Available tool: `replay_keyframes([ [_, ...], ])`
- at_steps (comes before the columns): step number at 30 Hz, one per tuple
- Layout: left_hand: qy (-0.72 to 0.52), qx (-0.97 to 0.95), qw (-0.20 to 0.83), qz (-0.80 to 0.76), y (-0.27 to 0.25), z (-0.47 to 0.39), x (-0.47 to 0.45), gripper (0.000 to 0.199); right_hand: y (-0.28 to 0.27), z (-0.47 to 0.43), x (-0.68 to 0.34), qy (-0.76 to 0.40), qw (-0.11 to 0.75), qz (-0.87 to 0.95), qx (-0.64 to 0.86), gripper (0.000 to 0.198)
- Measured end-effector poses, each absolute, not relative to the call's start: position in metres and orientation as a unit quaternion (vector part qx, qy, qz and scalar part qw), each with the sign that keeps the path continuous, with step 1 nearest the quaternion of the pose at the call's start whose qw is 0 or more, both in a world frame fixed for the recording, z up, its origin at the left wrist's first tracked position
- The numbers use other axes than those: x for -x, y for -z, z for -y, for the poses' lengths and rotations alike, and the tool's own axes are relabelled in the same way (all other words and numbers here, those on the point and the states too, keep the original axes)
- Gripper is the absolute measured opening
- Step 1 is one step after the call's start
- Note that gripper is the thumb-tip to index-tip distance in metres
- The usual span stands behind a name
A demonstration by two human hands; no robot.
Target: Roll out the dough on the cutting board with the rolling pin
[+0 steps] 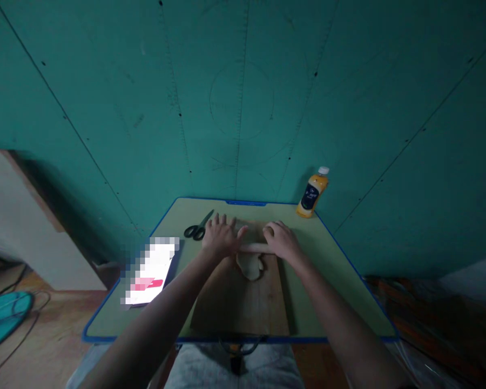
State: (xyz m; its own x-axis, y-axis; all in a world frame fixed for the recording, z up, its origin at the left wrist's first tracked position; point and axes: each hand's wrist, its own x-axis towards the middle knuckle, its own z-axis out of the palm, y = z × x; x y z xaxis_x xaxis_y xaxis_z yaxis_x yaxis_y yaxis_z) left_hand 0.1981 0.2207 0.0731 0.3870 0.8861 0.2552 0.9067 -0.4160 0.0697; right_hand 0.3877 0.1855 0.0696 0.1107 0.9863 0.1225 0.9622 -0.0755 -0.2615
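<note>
A pale rolling pin (257, 248) lies crosswise over a flattened piece of dough (250, 267) on a wooden cutting board (243, 308). My left hand (221, 235) presses on the pin's left end, palm down, its fingers stretched out and spread. At the other end, my right hand (282, 239) has its fingers curled over the pin. Both hands hide the pin's ends. The dough's near edge is rounded, with a small split lobe on the right. Just left of my left hand lie black-handled scissors (199, 228), their blades pointing away.
The blue-edged folding table (328, 302) stands against a green wall (243, 108). An orange drink bottle (312, 193) stands at the table's back right corner. A lit tablet or phone (152, 273), partly blurred out, is on the left. A white board (32, 227) leans at far left.
</note>
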Motion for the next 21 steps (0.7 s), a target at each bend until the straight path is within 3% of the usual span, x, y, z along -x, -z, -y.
replay_keyframes([
  [8,0.168,0.834,0.028,0.525,-0.074,-0.258,-0.205,0.048,-0.081,-0.218,-0.390,0.064,0.141,0.631,0.760,0.028],
  [17,0.115,0.838,0.021,0.534,-0.071,-0.276,-0.208,0.033,-0.077,-0.232,-0.395,-0.005,0.125,0.638,0.760,0.048],
  [21,0.143,0.833,-0.032,0.534,-0.069,-0.277,-0.206,0.047,-0.075,-0.233,-0.395,-0.003,0.137,0.644,0.753,0.049],
])
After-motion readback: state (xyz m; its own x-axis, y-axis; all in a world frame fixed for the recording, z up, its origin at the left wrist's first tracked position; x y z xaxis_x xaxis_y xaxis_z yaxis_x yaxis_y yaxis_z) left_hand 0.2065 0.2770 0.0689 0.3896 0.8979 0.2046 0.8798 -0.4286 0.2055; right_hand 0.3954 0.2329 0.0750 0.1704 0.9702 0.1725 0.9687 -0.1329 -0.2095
